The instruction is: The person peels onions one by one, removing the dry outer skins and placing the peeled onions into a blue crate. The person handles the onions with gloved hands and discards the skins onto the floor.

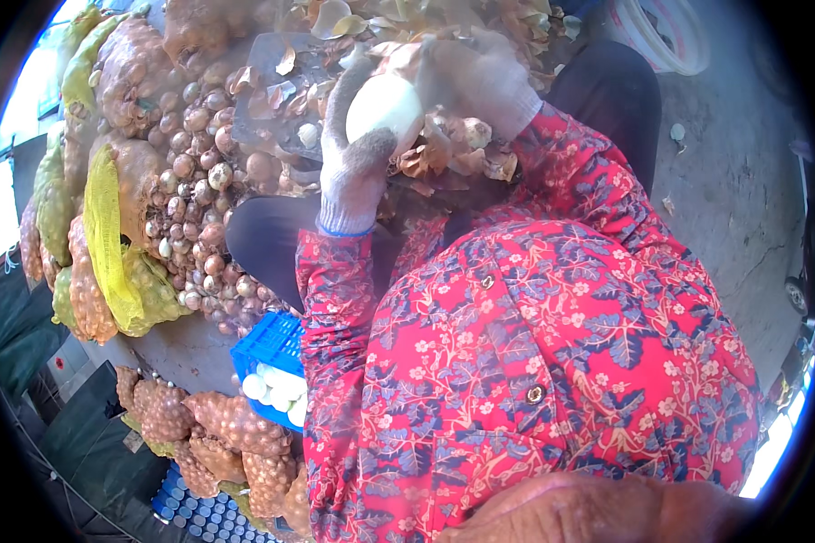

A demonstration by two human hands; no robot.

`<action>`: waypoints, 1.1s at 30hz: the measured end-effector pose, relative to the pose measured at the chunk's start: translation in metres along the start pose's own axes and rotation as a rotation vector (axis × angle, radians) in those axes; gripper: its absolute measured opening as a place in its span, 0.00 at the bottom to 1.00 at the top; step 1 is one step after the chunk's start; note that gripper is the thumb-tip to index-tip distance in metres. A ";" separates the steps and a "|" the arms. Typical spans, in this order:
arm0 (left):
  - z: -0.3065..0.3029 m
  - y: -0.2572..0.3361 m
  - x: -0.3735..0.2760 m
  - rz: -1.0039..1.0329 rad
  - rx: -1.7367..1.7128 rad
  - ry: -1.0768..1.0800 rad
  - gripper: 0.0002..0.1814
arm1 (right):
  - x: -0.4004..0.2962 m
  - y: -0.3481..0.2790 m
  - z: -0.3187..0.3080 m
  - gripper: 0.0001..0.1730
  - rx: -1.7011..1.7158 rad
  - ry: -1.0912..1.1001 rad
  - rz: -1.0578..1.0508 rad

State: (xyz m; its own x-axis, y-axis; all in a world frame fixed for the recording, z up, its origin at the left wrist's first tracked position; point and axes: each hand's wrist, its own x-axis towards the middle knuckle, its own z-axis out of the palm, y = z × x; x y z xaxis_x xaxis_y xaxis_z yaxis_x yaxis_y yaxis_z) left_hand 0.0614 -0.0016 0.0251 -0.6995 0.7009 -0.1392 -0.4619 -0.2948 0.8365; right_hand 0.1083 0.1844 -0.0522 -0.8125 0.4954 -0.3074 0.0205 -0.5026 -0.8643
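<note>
A peeled white onion (384, 112) is held in my left hand (354, 159), which wears a whitish knitted glove with a grey palm, thumb and fingers around the onion. My right hand (492, 78), gloved too, is raised just right of the onion and blurred; brownish skin seems to be at its fingers, but whether it grips anything cannot be told. Below the hands lie loose brown onion skins (426, 157) and an unpeeled onion (477, 133). A grey board or tray (261, 122) with scraps of skin on it is to the left of my left hand.
Unpeeled onions (197, 197) are heaped at the left, beside filled mesh sacks (132, 75) and a yellow mesh bag (105, 231). A blue plastic crate (244, 353) holds peeled onions near my left elbow. More filled sacks (244, 434) lie lower left. A white bucket (693, 51) stands upper right.
</note>
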 end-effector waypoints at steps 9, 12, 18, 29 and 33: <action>-0.037 0.009 -0.007 -0.024 -0.232 0.034 0.50 | 0.013 -0.053 -0.022 0.08 -0.370 0.299 -0.090; -0.029 0.015 0.000 0.007 -0.188 0.022 0.49 | -0.008 -0.052 -0.006 0.17 -0.454 0.010 -0.180; -0.024 0.010 0.001 0.030 -0.155 0.027 0.47 | -0.045 -0.051 0.034 0.16 -0.342 -0.324 0.146; -0.029 -0.006 0.003 0.014 -0.073 0.181 0.40 | -0.049 -0.063 0.027 0.11 -0.344 -0.392 -0.178; -0.031 -0.002 0.002 0.011 -0.174 0.213 0.47 | -0.034 -0.070 0.014 0.10 0.121 -0.174 -0.135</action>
State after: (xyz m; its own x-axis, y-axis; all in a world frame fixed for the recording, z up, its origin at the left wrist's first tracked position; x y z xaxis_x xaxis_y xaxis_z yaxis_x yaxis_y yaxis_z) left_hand 0.0438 -0.0197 0.0067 -0.7955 0.5502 -0.2539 -0.5272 -0.4220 0.7375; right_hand 0.1268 0.1929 0.0244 -0.8914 0.4397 -0.1099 -0.1568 -0.5266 -0.8356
